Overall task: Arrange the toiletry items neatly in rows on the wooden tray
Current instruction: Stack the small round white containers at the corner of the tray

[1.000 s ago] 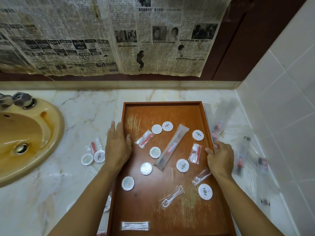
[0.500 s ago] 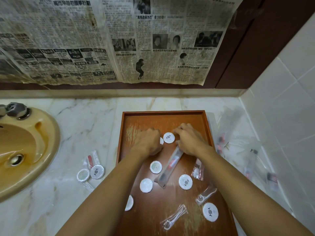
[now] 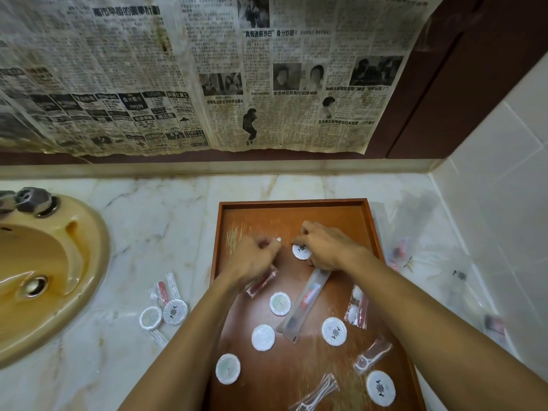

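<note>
The wooden tray [image 3: 293, 203] lies on the marble counter with toiletries scattered over it. My left hand [image 3: 255, 259] is blurred, its fingers curled, and the white edge of a round soap [image 3: 278, 239] shows at its fingertips. My right hand [image 3: 326, 244] pinches a second round soap [image 3: 302, 252] in the tray's far half. A long toothbrush packet [image 3: 305, 304] lies slanted below my right hand. A red sachet [image 3: 261, 283] sits under my left wrist. Several more round soaps [image 3: 334, 331], a cotton packet [image 3: 357, 307] and floss-pick packets [image 3: 372, 355] are spread nearer me.
A yellow sink [image 3: 44, 277] with a tap [image 3: 32, 200] is at the left. Two round soaps and small sachets [image 3: 163, 310] lie on the counter left of the tray. Clear plastic packets [image 3: 430, 262] lie between the tray and the tiled right wall. Newspaper covers the back wall.
Both hands left the tray's side rims and came together over the two round soaps in its far half. The left hand has since shifted a little and is blurred.
</note>
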Available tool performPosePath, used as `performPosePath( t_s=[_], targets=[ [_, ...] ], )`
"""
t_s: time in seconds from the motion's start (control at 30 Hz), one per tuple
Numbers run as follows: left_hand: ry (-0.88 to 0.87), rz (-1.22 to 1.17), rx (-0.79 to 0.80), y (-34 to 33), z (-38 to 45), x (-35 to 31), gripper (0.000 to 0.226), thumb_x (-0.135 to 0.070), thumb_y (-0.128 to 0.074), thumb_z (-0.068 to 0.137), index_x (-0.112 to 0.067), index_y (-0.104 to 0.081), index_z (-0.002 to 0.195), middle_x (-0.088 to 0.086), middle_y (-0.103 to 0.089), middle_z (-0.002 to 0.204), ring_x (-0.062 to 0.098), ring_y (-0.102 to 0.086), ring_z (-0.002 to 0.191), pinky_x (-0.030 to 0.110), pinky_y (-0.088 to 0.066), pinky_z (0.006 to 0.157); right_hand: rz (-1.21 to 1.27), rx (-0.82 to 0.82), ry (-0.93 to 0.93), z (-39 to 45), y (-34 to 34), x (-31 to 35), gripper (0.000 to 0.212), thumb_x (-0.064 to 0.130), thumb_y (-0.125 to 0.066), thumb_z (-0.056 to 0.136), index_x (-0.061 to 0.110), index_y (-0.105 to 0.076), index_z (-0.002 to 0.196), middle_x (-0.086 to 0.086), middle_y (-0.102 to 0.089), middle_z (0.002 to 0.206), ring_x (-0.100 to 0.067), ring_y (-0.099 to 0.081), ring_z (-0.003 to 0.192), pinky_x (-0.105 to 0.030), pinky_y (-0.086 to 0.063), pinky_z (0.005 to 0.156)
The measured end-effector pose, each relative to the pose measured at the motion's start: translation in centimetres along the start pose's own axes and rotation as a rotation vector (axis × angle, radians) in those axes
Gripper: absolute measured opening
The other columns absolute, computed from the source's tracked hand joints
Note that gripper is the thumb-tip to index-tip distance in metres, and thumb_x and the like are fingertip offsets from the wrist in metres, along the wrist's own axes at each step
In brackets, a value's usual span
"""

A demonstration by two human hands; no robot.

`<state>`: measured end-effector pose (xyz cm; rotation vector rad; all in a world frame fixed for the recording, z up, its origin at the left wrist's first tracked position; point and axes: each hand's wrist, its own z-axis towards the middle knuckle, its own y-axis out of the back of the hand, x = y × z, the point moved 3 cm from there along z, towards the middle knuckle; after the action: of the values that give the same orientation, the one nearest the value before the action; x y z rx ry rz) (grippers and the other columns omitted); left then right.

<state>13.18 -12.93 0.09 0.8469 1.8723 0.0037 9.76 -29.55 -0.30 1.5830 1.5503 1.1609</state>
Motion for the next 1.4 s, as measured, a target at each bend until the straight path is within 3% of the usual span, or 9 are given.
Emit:
performPosePath(
  t_s=[0.1, 0.27, 0.47, 0.63, 0.7, 0.77, 0.9, 1.0, 1.4],
  targets=[
    [0.113, -0.296, 0.048, 0.2, -0.3, 1.0, 0.019, -0.009, -0.048, 0.095, -0.004, -0.065, 0.091, 0.014, -0.068, 0.081, 0.024, -0.063, 0.066, 0.026, -0.053, 0.062, -0.009, 0.006, 0.029, 0.1, 0.1, 0.1, 0.049, 0.017, -0.06, 0.086, 0.024, -0.051, 0.134, -0.001, -0.042, 0.12, -0.021, -0.043, 0.114, -0.037, -0.044, 0.088],
    [0.132, -0.537, 0.028, 0.8, -0.3, 2.4, 0.015, -0.001, -0.055, 0.095, 0.004, -0.061, 0.108, 0.023, -0.071, 0.093, 0.024, -0.072, 0.081, 0.029, -0.06, 0.076, 0.028, -0.007, 0.04, 0.1, 0.2, -0.2, 0.05, 0.021, -0.059, 0.087, 0.024, -0.048, 0.136, -0.001, -0.042, 0.122, -0.019, -0.044, 0.114, -0.034, -0.041, 0.087],
    [0.17, -0.643, -0.079, 1.5, -0.1, 3.1, 0.02, -0.003, -0.058, 0.094, 0.008, -0.054, 0.111, 0.023, -0.072, 0.096, 0.025, -0.073, 0.088, 0.023, -0.059, 0.067, 0.267, -0.157, -0.079, 0.7, 0.2, -0.1, 0.052, 0.034, -0.065, 0.085, 0.03, -0.048, 0.134, 0.003, -0.041, 0.119, -0.017, -0.048, 0.108, -0.035, -0.043, 0.087],
    [0.192, -0.386, -0.416, 3.5, 0.5, 2.9, 0.009, -0.007, -0.062, 0.09, -0.008, -0.068, 0.096, 0.012, -0.072, 0.073, 0.018, -0.066, 0.056, 0.025, -0.058, 0.057, 0.458, -0.262, -0.145, 2.3, 0.0, 1.3, 0.053, 0.033, -0.069, 0.082, 0.027, -0.052, 0.132, 0.004, -0.04, 0.116, -0.019, -0.048, 0.106, -0.036, -0.044, 0.09],
    [0.185, -0.267, -0.524, 4.3, 1.2, 2.5, 0.006, -0.013, -0.062, 0.09, -0.015, -0.068, 0.089, 0.008, -0.072, 0.07, 0.017, -0.068, 0.055, 0.021, -0.054, 0.054, 0.498, -0.288, -0.161, 3.2, -0.2, 1.9, 0.051, 0.03, -0.07, 0.082, 0.026, -0.054, 0.13, 0.003, -0.04, 0.115, -0.02, -0.048, 0.106, -0.038, -0.044, 0.092],
    [0.171, -0.115, -0.591, 4.9, 2.1, 1.8, 0.006, -0.021, -0.062, 0.088, -0.016, -0.064, 0.091, 0.005, -0.072, 0.077, 0.021, -0.071, 0.068, 0.026, -0.054, 0.066, 0.549, -0.31, -0.187, 4.1, -0.5, 2.5, 0.049, 0.027, -0.071, 0.081, 0.023, -0.056, 0.128, 0.002, -0.039, 0.112, -0.022, -0.048, 0.104, -0.039, -0.044, 0.093],
    [0.173, 0.138, -0.613, 5.3, 3.3, 0.7, 0.018, -0.02, -0.055, 0.093, -0.004, -0.058, 0.101, 0.012, -0.061, 0.098, 0.029, -0.054, 0.086, 0.03, -0.04, 0.071, 0.586, -0.356, -0.21, 5.8, -0.8, 3.5, 0.045, 0.025, -0.07, 0.081, 0.017, -0.058, 0.124, 0.0, -0.037, 0.108, -0.023, -0.046, 0.101, -0.038, -0.043, 0.093],
    [0.147, 0.222, -0.616, 5.2, 3.8, 0.0, 0.021, -0.016, -0.053, 0.094, 0.001, -0.056, 0.106, 0.021, -0.062, 0.108, 0.037, -0.059, 0.097, 0.032, -0.04, 0.07, 0.572, -0.36, -0.215, 6.8, -0.8, 4.0, 0.042, 0.023, -0.069, 0.082, 0.014, -0.059, 0.121, -0.003, -0.038, 0.109, -0.025, -0.047, 0.1, -0.04, -0.045, 0.091],
    [0.1, 0.419, -0.582, 4.9, 5.7, -0.9, 0.022, -0.008, -0.049, 0.089, 0.004, -0.055, 0.106, 0.023, -0.063, 0.105, 0.04, -0.059, 0.096, 0.037, -0.046, 0.071, 0.537, -0.358, -0.203, 8.9, -0.7, 4.3, 0.041, 0.017, -0.067, 0.083, 0.004, -0.057, 0.12, -0.011, -0.042, 0.113, -0.028, -0.048, 0.103, -0.038, -0.044, 0.091]
  ],
)
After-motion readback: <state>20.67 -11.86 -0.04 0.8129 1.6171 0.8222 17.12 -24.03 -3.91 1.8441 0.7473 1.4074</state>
